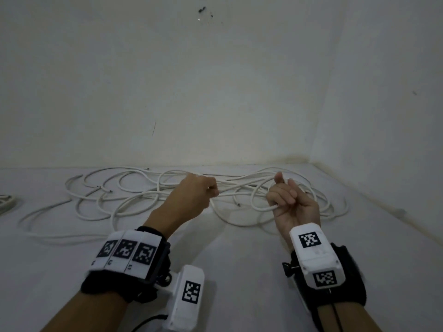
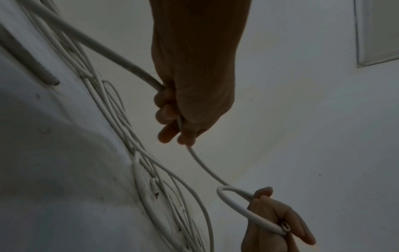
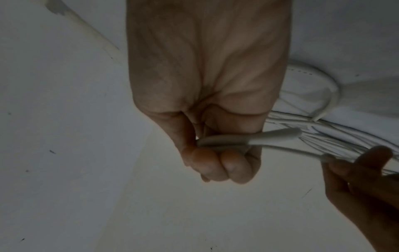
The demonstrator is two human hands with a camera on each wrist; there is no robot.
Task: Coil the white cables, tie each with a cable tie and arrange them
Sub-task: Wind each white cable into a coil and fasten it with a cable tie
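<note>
Both hands raised over the white worktop point(image 1: 239, 271). Left hand point(image 1: 191, 195) grip closed round a white cable point(image 1: 239, 188) strand; right hand point(image 1: 291, 202), palm up, grip curled round a small loop of it. Loose cable tangle point(image 1: 115, 195) lies far side, near the wall point(image 1: 215, 92).

text: none readable | wrist bands point(image 1: 127, 250): black-and-white square code markers only

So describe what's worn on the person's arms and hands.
Both hands, left hand and right hand, are bare, the forearms sleeveless. Each wrist carries a black strap with a white camera box bearing black-and-white square markers; the left also has a white three-marker band.
</note>
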